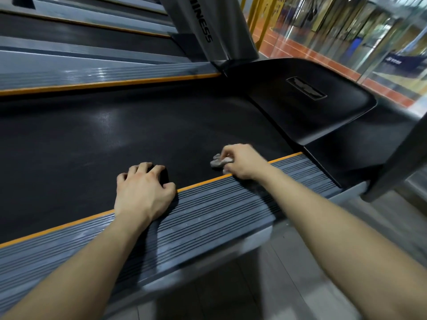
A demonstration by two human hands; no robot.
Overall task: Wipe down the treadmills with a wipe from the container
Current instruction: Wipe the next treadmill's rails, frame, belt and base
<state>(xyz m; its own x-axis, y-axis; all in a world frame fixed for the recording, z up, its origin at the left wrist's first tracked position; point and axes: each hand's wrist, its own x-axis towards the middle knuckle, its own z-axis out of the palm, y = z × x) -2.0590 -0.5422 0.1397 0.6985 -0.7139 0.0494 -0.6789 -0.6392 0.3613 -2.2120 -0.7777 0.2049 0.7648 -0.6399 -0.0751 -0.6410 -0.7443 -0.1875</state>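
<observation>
Crumpled grey wipe (219, 161) pinched in the grip of the right hand (242, 160), pressed on the black treadmill belt (97, 139) just beside the orange edge strip (201, 184), right of frame centre. Left hand (141, 190) empty, fingers spread and flat, braced across belt and ribbed side rail (208, 213) at lower centre. Container not in view. Likely risks: belt sliding under the braced palm and costing balance; small balled wipe skipping patches, or snagging at the strip's edge and tearing.

Belt (104, 144) matt black rubber, fine-textured; side rail (208, 215) ribbed grey; wipe (218, 161) crumpled grey cloth
</observation>
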